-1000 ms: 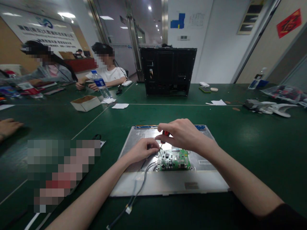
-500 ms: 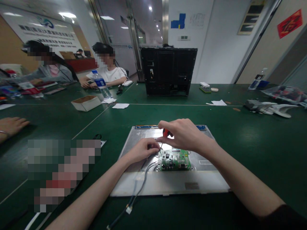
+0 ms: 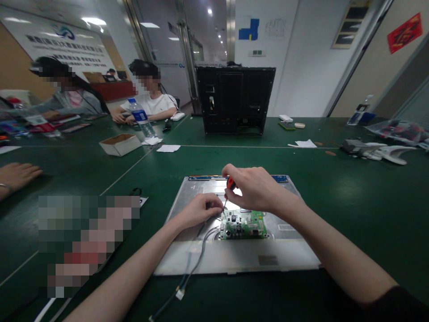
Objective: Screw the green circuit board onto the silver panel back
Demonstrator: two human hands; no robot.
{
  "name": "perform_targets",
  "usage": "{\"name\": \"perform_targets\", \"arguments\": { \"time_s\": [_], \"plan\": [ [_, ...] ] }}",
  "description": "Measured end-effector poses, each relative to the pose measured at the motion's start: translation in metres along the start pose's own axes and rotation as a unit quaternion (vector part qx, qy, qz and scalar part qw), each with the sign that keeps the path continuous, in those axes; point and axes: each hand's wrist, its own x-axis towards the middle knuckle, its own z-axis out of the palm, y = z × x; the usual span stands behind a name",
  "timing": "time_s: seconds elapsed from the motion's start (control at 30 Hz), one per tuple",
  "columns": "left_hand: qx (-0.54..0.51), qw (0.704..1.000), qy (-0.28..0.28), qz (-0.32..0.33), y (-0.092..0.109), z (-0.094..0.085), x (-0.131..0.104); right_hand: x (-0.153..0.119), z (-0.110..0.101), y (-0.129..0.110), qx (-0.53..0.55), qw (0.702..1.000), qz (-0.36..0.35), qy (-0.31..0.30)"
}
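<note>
A screwdriver (image 3: 231, 183) with a red and black handle is held in my right hand (image 3: 256, 187), fingers closed round it. Its thin shaft points down at the upper left corner of a green circuit board (image 3: 246, 225). The board lies on the metal back of a flat display panel (image 3: 231, 256). My left hand (image 3: 201, 208) rests on the panel, thumb and fingers pinched together beside the screwdriver's tip; whatever they hold is hidden. Grey cables (image 3: 203, 250) run from the board's left side over the panel's front edge.
A black monitor housing (image 3: 236, 100) stands upright at the back. Left of it are a water bottle (image 3: 142, 118) and an open white box (image 3: 120, 144). Another person's hand (image 3: 20, 176) lies at the left. A grey-white object (image 3: 372, 150) and a plastic bag (image 3: 398, 132) lie at the right.
The fingers of my right hand have shifted on the screwdriver's handle, and more of the handle shows. My left hand and the panel have stayed in place.
</note>
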Motion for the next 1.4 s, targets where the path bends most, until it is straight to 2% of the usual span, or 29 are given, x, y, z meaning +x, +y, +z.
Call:
{"name": "perform_targets", "arguments": {
  "time_s": [0.33,0.7,1.1,1.4],
  "plan": [
    [0.007,1.000,0.009,0.008,-0.0059,0.0013,0.0015,0.0014,0.0018,0.0030,-0.046,0.999,0.011,0.004],
    [0.010,1.000,0.007,0.011,-0.0010,-0.0001,0.0002,-0.0007,-0.0024,-0.0005,0.022,1.000,-0.015,0.001],
    [0.014,1.000,0.009,0.000,-0.0016,-0.0002,0.0006,0.0013,0.0019,0.0016,0.011,1.000,-0.003,-0.004],
    [0.009,1.000,0.015,0.004,-0.0018,0.0009,0.0018,-0.0011,-0.0017,-0.0006,0.019,0.999,-0.038,-0.002]
  ]
}}
